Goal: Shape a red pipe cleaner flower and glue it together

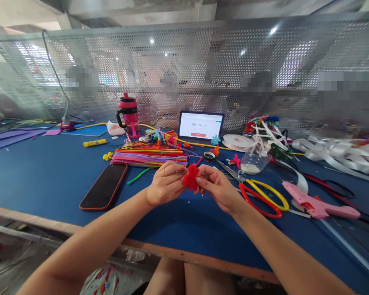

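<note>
A small red pipe-cleaner flower [191, 177] is held up between my two hands, above the blue table. My left hand [167, 183] pinches its left side, and my right hand [214, 186] grips its right edge between thumb and fingers. Just behind the hands lies a bundle of pipe cleaners [147, 157] in several colours. A loose green pipe cleaner [138, 176] rests left of my left hand. Beyond my right hand lie scissors [261, 196] with one red and one yellow handle, their blades partly spread. A roll of tape [209, 155] sits near the blade tips.
A phone [103, 187] lies at left, a pink glue gun [320, 200] at right. Behind stand a pink bottle [130, 116] and a tablet [201, 125] showing a timer. White ribbon [335, 153], a ribbon spool [238, 142] and a clear bag [253, 162] occupy the right. A perforated metal screen [184, 61] borders the back.
</note>
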A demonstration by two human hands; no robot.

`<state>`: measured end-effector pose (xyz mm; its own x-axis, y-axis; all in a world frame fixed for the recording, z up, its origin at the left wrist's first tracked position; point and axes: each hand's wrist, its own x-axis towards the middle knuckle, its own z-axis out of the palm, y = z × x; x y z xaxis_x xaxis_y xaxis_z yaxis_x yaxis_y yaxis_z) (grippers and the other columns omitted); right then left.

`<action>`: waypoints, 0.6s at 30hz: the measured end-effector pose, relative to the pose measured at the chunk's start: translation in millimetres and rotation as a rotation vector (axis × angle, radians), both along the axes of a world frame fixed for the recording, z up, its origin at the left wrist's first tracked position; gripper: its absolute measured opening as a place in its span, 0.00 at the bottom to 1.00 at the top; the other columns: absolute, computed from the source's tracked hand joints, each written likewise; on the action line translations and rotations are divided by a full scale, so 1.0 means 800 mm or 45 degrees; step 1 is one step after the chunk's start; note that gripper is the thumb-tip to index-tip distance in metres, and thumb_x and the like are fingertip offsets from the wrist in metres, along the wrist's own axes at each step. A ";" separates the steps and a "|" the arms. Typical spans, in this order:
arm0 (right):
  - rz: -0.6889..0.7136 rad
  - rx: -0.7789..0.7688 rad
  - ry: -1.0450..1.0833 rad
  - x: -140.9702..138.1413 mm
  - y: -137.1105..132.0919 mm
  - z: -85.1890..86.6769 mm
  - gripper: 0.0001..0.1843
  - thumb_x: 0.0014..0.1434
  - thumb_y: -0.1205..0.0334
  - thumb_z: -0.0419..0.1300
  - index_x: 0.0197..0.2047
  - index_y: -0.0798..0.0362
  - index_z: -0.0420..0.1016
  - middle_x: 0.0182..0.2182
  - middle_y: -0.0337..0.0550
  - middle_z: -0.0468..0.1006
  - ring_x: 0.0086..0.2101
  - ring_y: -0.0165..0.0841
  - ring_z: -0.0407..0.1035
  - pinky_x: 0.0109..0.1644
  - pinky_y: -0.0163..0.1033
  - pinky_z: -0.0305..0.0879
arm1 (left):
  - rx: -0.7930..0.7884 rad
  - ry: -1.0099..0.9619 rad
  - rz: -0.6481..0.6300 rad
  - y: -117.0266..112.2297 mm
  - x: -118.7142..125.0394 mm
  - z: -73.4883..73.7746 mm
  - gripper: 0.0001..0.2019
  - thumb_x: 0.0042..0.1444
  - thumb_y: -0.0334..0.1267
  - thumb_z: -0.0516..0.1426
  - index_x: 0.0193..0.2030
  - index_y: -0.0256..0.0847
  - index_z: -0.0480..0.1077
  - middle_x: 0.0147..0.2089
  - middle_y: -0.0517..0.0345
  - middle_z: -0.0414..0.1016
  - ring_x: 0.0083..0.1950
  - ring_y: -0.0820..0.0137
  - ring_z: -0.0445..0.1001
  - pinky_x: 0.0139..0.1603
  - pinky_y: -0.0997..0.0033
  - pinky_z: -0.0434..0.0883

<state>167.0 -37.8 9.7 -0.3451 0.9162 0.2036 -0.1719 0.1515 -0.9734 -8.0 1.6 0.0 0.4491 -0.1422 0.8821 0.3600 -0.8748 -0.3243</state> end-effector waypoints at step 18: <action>-0.644 1.204 -0.731 0.013 -0.009 0.007 0.10 0.50 0.64 0.64 0.39 0.46 0.74 0.31 0.39 0.78 0.31 0.32 0.70 0.37 0.38 0.64 | -0.303 -0.130 -0.049 -0.004 0.001 0.005 0.02 0.54 0.31 0.56 0.32 0.37 0.70 0.30 0.57 0.77 0.39 0.70 0.73 0.40 0.67 0.68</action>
